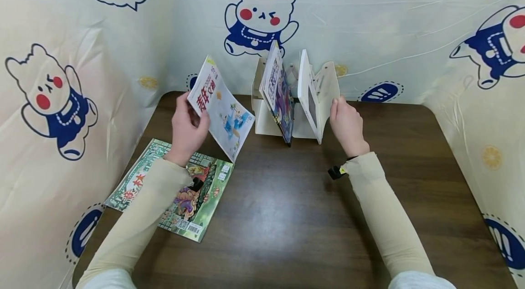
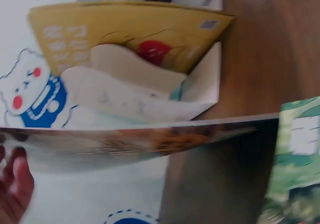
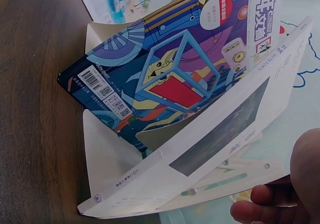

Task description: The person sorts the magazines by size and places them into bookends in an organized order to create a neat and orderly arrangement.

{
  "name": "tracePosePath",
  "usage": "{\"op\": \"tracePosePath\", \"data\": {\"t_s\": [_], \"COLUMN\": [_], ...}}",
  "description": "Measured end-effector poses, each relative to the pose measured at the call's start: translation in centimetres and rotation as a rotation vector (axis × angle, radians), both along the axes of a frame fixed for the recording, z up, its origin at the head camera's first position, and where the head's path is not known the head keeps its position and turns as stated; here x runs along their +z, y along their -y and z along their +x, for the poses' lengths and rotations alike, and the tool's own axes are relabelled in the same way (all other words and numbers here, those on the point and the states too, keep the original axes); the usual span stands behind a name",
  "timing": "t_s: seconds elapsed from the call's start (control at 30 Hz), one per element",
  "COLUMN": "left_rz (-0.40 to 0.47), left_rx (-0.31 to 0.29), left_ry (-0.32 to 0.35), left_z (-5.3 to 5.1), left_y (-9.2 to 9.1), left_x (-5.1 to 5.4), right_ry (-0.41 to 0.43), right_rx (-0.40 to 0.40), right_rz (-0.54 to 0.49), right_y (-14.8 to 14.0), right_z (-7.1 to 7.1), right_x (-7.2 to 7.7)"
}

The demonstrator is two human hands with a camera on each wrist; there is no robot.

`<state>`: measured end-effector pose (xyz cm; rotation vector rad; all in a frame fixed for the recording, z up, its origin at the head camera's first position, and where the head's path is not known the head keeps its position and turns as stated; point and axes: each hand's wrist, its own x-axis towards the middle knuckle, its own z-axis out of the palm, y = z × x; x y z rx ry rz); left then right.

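My left hand (image 1: 188,129) grips the left edge of a magazine (image 1: 227,116) with a pale blue cover and red title, holding it tilted above the table. Just right of it stands a white book rack (image 1: 268,122). Inside, a magazine with a blue-purple cover (image 3: 165,69) leans, and a white book (image 3: 210,139) stands tilted towards the right side panel. My right hand (image 1: 347,125) pinches the outer edge of that right panel; its thumb and fingertips show in the right wrist view. From the left wrist, a yellow cover (image 2: 125,29) faces outward in the rack.
Below my left forearm, a green illustrated magazine (image 1: 217,188) lies flat near the left edge of the dark wooden table (image 1: 287,216). A patterned cloth (image 1: 348,38) with cartoon bears hangs close behind the rack and along both sides.
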<state>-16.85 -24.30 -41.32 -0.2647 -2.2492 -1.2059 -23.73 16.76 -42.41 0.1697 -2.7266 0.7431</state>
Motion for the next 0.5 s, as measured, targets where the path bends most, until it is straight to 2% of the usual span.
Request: {"op": "tracePosePath", "data": {"t_s": [0.07,0.13,0.23,0.3,0.5], "left_rz": [-0.061,-0.081,-0.051,-0.014,-0.040], "left_rx": [0.043,0.082,0.134,0.154,0.197], "left_ry": [0.087,0.175,0.237,0.215,0.043], "left_z": [-0.1,-0.1,0.1,0.3,0.4], "left_y": [-0.4,-0.6,-0.5,-0.3,-0.4], "left_x": [-0.7,-1.4,-2.2,-2.4,-2.4], "right_ry": [0.001,0.001,0.005,0.004,-0.014], "right_rx": [-0.002,-0.004,-0.003,-0.002,-0.014], "right_rz": [-0.001,-0.003,0.000,0.002,0.002], "right_y": [0.0,-0.1,0.0,0.1,0.2], "right_z": [0.0,0.0,0.0,-0.1,-0.2], "right_x": [0.0,-0.1,-0.3,-0.3,-0.2]}}
